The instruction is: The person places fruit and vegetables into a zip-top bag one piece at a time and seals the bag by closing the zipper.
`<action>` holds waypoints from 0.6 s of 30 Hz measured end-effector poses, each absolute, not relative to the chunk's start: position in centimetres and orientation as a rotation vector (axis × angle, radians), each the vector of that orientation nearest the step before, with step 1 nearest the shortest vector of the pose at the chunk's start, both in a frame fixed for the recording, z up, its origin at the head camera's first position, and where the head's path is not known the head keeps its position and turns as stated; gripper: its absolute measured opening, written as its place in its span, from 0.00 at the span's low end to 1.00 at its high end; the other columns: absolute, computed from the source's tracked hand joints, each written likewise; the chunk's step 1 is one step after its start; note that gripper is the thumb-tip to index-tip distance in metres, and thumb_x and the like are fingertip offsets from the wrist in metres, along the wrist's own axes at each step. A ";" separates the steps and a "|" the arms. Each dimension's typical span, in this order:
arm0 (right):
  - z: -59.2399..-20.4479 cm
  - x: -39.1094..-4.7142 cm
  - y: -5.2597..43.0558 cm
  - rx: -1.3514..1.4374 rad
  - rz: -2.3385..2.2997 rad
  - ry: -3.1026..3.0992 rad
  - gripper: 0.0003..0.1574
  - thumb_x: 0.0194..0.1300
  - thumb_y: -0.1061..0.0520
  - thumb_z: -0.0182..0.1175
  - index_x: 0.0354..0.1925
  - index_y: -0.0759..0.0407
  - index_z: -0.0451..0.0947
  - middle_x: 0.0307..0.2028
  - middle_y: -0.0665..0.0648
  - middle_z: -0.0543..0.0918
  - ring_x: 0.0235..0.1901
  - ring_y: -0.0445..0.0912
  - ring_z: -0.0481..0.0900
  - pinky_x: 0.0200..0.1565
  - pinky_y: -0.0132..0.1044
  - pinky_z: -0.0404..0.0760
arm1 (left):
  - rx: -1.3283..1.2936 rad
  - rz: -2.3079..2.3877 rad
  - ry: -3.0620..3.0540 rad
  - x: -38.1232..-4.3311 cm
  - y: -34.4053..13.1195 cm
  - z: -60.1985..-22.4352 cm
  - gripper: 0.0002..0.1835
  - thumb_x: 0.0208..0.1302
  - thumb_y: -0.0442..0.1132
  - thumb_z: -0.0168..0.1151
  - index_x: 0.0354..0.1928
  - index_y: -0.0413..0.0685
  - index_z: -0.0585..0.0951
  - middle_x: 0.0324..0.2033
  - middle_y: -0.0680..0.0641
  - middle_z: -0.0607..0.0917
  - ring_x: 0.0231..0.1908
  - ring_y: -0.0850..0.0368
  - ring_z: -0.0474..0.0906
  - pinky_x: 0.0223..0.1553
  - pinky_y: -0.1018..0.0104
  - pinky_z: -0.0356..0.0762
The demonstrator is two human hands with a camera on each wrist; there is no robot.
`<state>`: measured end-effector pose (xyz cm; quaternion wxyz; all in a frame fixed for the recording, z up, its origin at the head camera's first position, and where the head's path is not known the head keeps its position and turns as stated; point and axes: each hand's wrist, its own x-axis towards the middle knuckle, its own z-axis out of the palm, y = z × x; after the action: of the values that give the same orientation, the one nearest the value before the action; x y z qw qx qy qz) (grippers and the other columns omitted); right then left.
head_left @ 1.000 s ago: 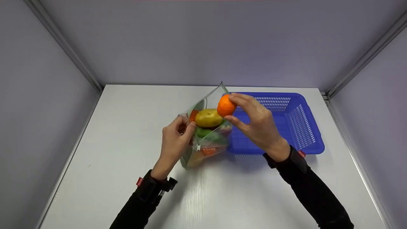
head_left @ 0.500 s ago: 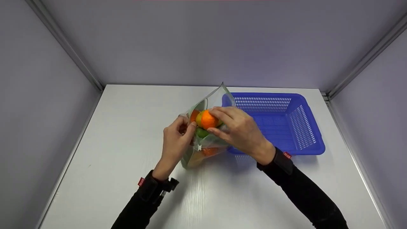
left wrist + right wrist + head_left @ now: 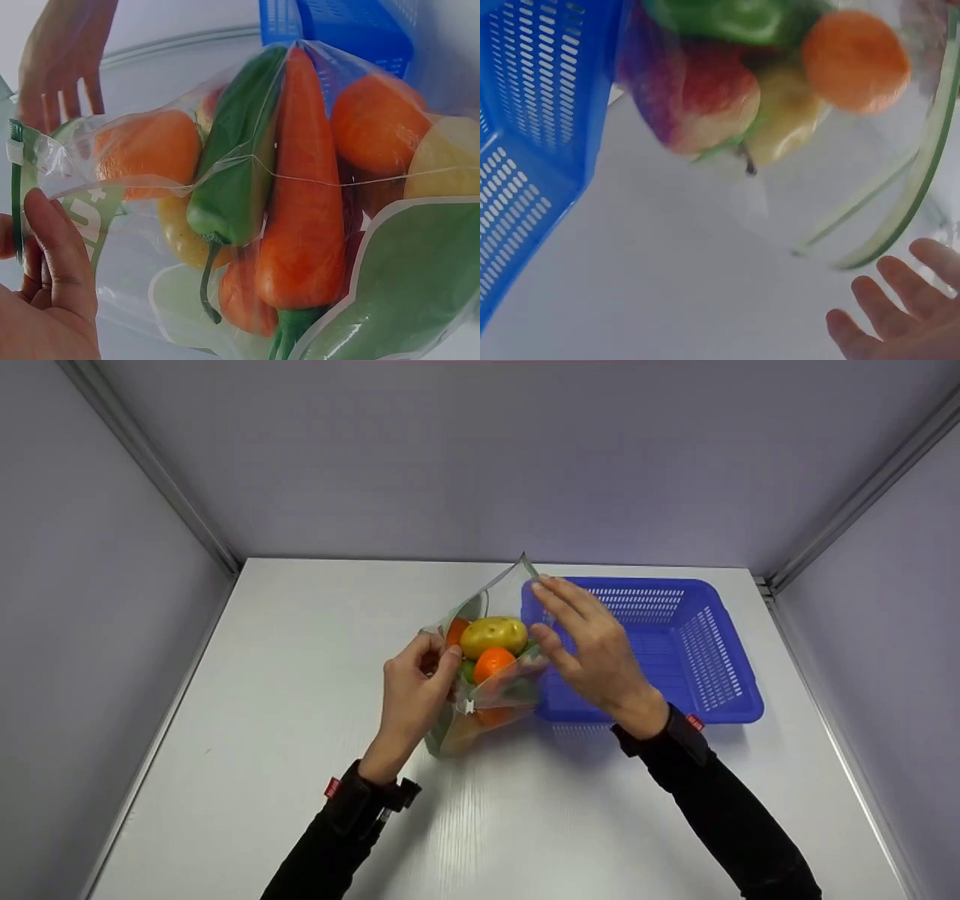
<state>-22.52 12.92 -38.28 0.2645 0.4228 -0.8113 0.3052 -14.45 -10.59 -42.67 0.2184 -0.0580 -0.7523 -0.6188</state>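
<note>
My left hand (image 3: 416,686) pinches the left edge of the mouth of a clear zip bag (image 3: 517,592). Beside the opposite edge is my right hand (image 3: 600,656), its fingers extended and nothing in them. Inside the bag's mouth lie a tangerine (image 3: 495,664) and a yellow, potato-like oval piece (image 3: 493,637). Through the clear wall, the left wrist view shows a green pepper (image 3: 240,157), a tapered orange-red vegetable with a green stem (image 3: 304,202) and another orange fruit (image 3: 379,124). A red and yellow fruit (image 3: 712,97) shows in the right wrist view.
A blue perforated basket (image 3: 652,667) stands at the right, close against the bag. Both are on a white table (image 3: 300,660), enclosed by grey panels (image 3: 480,457) at the back and sides. A white zip slider (image 3: 469,707) sits on the bag's near edge.
My right hand has carried the tangerine down into the bag's mouth, let go of it and drawn back up and right. The left hand keeps its pinch on the bag.
</note>
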 end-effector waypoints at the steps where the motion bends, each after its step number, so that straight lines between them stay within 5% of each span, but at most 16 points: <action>1: -38.1 -23.0 13.2 1.114 0.847 -2.211 0.28 0.82 0.49 0.52 0.67 0.67 0.75 0.66 0.66 0.77 0.66 0.59 0.75 0.69 0.53 0.70 | -0.161 -1.711 -2.084 -14.5 -10.6 -42.7 0.08 0.73 0.34 0.63 0.34 0.40 0.77 0.21 0.50 0.77 0.17 0.50 0.77 0.19 0.67 0.79; 6: -37.4 -24.9 14.7 1.085 0.742 -2.427 0.29 0.74 0.65 0.59 0.71 0.58 0.74 0.69 0.65 0.74 0.66 0.60 0.74 0.65 0.55 0.74 | -0.162 -1.690 -2.106 -14.5 -10.3 -42.7 0.08 0.73 0.34 0.63 0.33 0.41 0.77 0.22 0.51 0.77 0.18 0.55 0.76 0.18 0.68 0.78; 10: -37.5 -25.6 15.8 1.201 0.625 -2.549 0.32 0.72 0.67 0.62 0.71 0.52 0.74 0.74 0.66 0.67 0.67 0.62 0.73 0.64 0.56 0.75 | -0.159 -1.657 -2.118 -14.6 -10.2 -42.7 0.09 0.72 0.35 0.63 0.33 0.42 0.77 0.21 0.52 0.76 0.18 0.59 0.74 0.18 0.69 0.75; 18: -38.0 -25.6 16.0 1.242 0.683 -2.408 0.11 0.68 0.66 0.68 0.49 0.60 0.86 0.67 0.64 0.76 0.59 0.60 0.81 0.57 0.52 0.82 | -0.209 -1.670 -2.130 -15.1 -10.6 -42.1 0.10 0.75 0.36 0.61 0.33 0.42 0.77 0.21 0.50 0.78 0.16 0.52 0.75 0.18 0.69 0.76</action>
<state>-25.59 16.03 -37.97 0.1727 0.4377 -0.8489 0.2407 -15.13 -10.61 -42.12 0.2119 -0.0752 -0.7667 -0.6013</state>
